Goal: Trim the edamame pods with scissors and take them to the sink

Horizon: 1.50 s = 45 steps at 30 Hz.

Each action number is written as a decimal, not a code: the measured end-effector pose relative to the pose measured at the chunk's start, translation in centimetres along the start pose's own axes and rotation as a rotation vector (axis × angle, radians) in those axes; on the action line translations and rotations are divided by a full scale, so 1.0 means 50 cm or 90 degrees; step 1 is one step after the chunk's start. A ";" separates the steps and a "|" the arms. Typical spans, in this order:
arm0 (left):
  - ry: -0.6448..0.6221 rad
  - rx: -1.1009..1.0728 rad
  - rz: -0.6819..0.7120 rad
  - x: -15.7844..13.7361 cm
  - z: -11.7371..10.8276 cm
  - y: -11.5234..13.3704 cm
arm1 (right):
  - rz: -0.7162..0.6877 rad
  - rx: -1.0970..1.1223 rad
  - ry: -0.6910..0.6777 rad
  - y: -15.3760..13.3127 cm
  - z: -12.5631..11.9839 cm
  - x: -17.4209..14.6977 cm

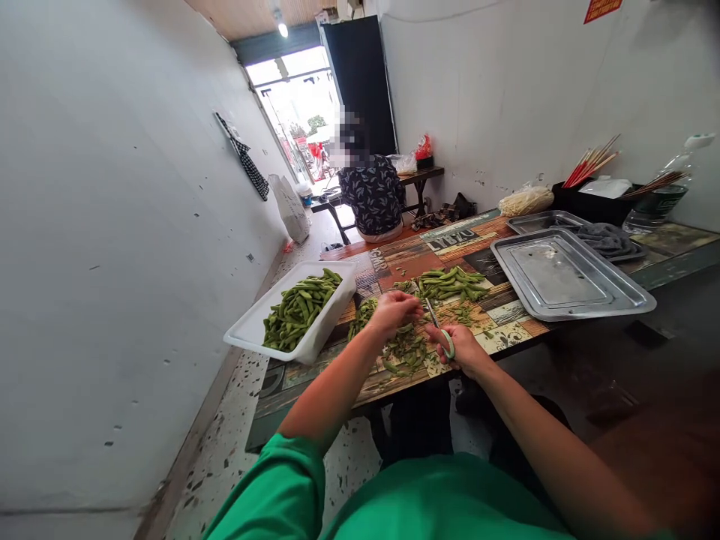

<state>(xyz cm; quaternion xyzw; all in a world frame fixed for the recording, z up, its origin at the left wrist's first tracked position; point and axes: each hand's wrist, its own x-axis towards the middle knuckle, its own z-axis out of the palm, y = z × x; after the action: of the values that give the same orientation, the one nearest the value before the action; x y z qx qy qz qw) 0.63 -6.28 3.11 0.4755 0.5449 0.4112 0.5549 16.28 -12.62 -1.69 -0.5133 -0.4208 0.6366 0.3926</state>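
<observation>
My right hand (460, 346) grips a pair of scissors (433, 315) by the pale green handles, the blades pointing away from me over the table. Close to the blades, my left hand (394, 311) has its fingers pinched together; whatever is between them is too small to make out. Green bean pods (453, 283), which look like edamame, lie in a pile just beyond the scissors. Under and around my hands are scattered green trimmings (408, 349) and more pods. To the left, a white plastic tub (243, 336) holds a heap of similar pods.
Metal trays (571, 274) rest at the right, a grey cloth (604, 238) on the rear one. Behind are a black box (568, 199) with skewers, a plastic bottle (655, 206) and a pale bundle (526, 201). A person (371, 195) sits beyond the patterned table (337, 367).
</observation>
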 end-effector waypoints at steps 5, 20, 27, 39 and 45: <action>0.491 0.551 0.283 0.009 -0.198 0.103 | 0.004 0.073 -0.029 -0.003 -0.024 -0.008; -0.092 0.673 0.353 0.188 0.215 -0.014 | -0.077 0.247 0.077 0.002 -0.138 -0.015; -0.093 0.596 0.313 0.165 0.159 0.016 | -0.056 0.126 0.056 0.008 -0.145 -0.004; -0.306 0.386 0.208 0.074 0.037 -0.010 | -0.080 -0.068 0.011 0.000 -0.078 -0.005; -0.336 0.219 0.036 0.054 0.015 -0.012 | -0.116 -0.177 0.030 0.017 -0.056 0.001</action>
<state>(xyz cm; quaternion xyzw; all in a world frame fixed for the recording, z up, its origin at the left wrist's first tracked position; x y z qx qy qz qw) 1.54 -3.85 1.91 0.6674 0.4303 0.1907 0.5771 18.96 -12.49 -2.84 -0.5375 -0.5404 0.5216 0.3835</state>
